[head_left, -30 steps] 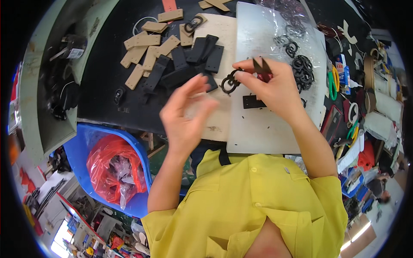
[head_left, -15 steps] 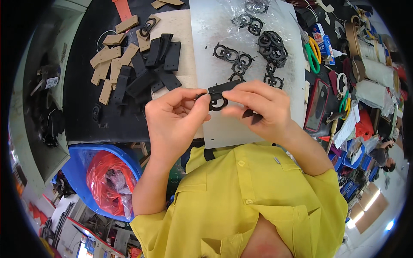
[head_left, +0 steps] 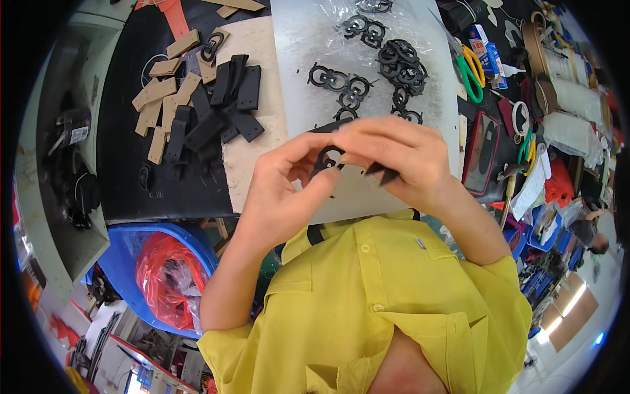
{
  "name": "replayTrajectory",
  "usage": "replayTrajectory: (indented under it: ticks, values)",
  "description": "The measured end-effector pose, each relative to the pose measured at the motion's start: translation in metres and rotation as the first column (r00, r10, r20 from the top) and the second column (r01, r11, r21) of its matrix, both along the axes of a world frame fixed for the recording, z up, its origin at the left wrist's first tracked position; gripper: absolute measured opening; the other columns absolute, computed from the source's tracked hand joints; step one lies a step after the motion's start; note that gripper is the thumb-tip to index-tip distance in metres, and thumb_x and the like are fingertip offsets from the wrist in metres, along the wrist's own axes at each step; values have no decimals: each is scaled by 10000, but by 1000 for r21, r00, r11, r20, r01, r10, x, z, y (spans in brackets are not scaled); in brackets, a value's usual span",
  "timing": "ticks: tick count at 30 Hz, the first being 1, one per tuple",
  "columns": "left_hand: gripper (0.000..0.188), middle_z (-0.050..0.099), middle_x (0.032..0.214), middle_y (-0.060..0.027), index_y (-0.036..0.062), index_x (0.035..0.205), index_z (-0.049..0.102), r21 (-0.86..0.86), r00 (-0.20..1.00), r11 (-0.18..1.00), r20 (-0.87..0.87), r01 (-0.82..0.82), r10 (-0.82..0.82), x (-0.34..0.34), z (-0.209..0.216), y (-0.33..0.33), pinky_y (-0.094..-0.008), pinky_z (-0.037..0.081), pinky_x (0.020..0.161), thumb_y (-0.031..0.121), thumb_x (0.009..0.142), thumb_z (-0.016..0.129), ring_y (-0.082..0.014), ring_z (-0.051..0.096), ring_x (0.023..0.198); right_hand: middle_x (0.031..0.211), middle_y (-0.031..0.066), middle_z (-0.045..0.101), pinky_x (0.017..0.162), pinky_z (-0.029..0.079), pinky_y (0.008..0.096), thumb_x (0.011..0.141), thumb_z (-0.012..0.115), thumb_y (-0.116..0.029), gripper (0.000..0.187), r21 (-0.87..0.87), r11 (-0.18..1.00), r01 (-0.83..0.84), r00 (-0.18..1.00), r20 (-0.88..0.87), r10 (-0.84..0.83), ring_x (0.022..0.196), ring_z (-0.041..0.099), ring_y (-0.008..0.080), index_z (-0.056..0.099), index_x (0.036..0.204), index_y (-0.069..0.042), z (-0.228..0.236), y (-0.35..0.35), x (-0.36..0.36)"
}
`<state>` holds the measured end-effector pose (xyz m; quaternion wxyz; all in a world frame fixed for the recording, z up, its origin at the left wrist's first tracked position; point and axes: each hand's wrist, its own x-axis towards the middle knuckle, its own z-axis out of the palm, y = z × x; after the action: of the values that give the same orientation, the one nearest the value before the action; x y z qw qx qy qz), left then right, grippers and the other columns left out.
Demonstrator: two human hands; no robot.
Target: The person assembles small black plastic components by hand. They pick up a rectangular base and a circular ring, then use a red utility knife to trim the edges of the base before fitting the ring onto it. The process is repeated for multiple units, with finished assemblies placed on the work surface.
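One black ring buckle point(head_left: 330, 156) sits between my hands, above the near end of the white board point(head_left: 436, 121). My left hand point(head_left: 279, 180) pinches it between thumb and forefinger. My right hand point(head_left: 401, 152) is curled around small snips point(head_left: 388, 175), their dark pointed blades poking out below my fingers; its fingertips reach the buckle, though I can't tell whether they grip it. A black tab point(head_left: 330, 126) shows just past my fingers, over the board, partly hidden.

Farther up the board I have a heap of black buckles point(head_left: 401, 65), next to clear plastic film point(head_left: 328, 29). Left of the board, black tabs point(head_left: 249, 88) lie piled beside tan tabs point(head_left: 154, 95). Right of it are green-and-yellow-handled scissors point(head_left: 475, 98) and a red-edged phone point(head_left: 484, 151). Left of the board and lower stands a blue bin point(head_left: 125, 269) with a red plastic bag point(head_left: 154, 279) inside.
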<state>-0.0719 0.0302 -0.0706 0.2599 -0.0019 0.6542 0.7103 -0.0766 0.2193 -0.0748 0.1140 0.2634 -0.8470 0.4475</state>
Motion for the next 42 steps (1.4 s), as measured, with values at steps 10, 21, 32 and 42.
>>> replayTrajectory:
  ticks: [10, 21, 32, 42]
  values:
    - [226, 607, 868, -93, -46, 1027, 556, 32, 905, 911, -107, -412, 413, 15, -3, 25, -233, 548, 630, -33, 813, 627, -123, 624, 734, 699, 9, 608, 534, 394, 180, 741, 722, -62, 191, -209, 885, 416, 581, 810, -82, 581, 481, 32, 668, 919, -21, 14, -5, 16]
    - [202, 622, 767, -85, -92, 990, 609, -51, 920, 919, -40, -391, 389, 18, 2, 16, -215, 519, 585, -45, 795, 631, -130, 641, 666, 772, 66, 612, 490, 479, 281, 651, 750, -136, 299, 118, 989, 88, 981, -181, -65, 619, 598, 192, 634, 899, -14, -8, -5, 21]
    - [210, 606, 774, -61, -63, 1015, 601, -238, 930, 919, -268, -315, 250, 23, -3, 46, -204, 517, 613, -53, 806, 627, -85, 593, 630, 911, 121, 654, 522, 515, 274, 687, 759, -189, 384, 116, 874, 472, 875, 62, -481, 649, 629, 220, 635, 1010, -23, 1, 75, 48]
    - [194, 578, 798, -73, -59, 1012, 585, -301, 955, 911, -177, -282, 237, 22, -8, 44, -228, 504, 577, -7, 826, 601, -123, 597, 611, 1036, 205, 525, 689, 529, 436, 614, 767, -467, 954, 759, 250, 601, 236, 130, -963, 844, 623, 371, 333, 1309, 21, -30, 171, 98]
